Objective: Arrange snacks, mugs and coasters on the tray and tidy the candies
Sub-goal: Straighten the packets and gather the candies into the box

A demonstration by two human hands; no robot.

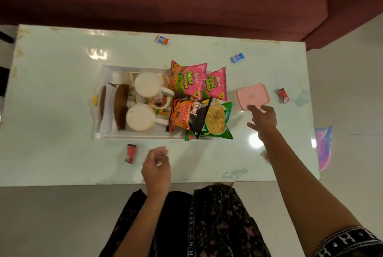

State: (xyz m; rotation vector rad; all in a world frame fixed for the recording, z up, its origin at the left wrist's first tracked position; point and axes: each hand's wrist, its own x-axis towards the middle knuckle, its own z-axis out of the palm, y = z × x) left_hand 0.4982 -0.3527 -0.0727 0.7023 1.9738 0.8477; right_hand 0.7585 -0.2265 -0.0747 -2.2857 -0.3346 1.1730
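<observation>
- The pink box (252, 96) sits on the table (62, 95), right of the tray (107, 69); right hand (263, 118) spread, fingertips touching its near edge.
- Light, stiff, slick plastic: pinch opposite sides.
- Left hand (156, 166) loosely curled, seemingly empty; red candy (131, 153) lies near.

Bare table (53, 95) left of tray (107, 68), scattered candies (131, 153) near front edge

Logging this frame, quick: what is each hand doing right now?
Left hand: loosely curled above the table, holding nothing visible.
Right hand: open, fingertips on the near edge of the pink box, not gripping it.
</observation>
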